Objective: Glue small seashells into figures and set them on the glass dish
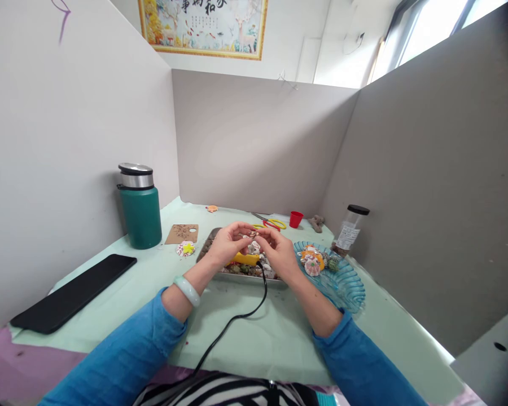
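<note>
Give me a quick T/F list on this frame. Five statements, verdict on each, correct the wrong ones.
1. The left hand and right hand pinch a small piece over the tray. True.
2. The bracelet is on the right wrist. False: the bracelet is on the left one.
3. A black cord leads from the yellow tool. True.
4. The green bottle stands to the right of the tray. False: the green bottle stands to its left.
5. The red cup sits on the blue plate. False: the red cup stands apart from the blue plate, beyond it.
</note>
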{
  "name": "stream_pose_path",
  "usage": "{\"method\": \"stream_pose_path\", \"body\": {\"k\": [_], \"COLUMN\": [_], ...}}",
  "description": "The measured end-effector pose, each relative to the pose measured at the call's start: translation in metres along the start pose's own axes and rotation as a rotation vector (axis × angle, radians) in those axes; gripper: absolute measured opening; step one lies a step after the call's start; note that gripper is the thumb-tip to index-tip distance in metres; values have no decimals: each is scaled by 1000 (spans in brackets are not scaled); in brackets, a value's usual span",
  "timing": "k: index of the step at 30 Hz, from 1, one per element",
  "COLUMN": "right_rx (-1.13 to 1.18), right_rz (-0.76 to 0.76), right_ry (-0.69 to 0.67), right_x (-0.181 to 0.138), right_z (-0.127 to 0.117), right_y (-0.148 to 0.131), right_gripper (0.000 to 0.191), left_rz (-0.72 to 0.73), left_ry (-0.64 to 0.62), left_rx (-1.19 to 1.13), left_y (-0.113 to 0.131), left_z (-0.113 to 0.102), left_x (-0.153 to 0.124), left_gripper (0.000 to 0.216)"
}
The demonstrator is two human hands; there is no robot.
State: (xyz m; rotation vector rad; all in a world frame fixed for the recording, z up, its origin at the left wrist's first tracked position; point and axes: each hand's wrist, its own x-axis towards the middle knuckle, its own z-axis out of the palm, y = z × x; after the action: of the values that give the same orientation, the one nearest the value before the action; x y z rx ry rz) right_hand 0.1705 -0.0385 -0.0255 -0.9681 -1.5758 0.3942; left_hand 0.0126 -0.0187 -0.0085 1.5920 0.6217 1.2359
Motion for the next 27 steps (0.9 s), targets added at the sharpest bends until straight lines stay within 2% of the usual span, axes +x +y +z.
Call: {"method": "stream_pose_path", "body": {"k": [3,9,15,21,27], "right_rx": [-6,-61,-40,-39,-47], "right_rz": [-24,-63,-71,-159,-167], "right_ry": [11,29,22,0,-4], "right_x": [0,-2,-2,-2,-1], "right_z": [0,-2,-3,-4,-6], "right_y": [-1,-5,-5,-8,-10], "right_gripper": [22,20,18,14,14], "left_rz": [2,-13,-28,-1,50], "left_ry": [8,-6,-22,-69,-45], "left_rx": [0,77,40,13,33], "left_y": [1,-1,1,0,-5], "left_z": [0,-2,-1,-2,-5], "left_x": [0,0,-1,-1,0], "left_gripper": [43,34,34,31,29]}}
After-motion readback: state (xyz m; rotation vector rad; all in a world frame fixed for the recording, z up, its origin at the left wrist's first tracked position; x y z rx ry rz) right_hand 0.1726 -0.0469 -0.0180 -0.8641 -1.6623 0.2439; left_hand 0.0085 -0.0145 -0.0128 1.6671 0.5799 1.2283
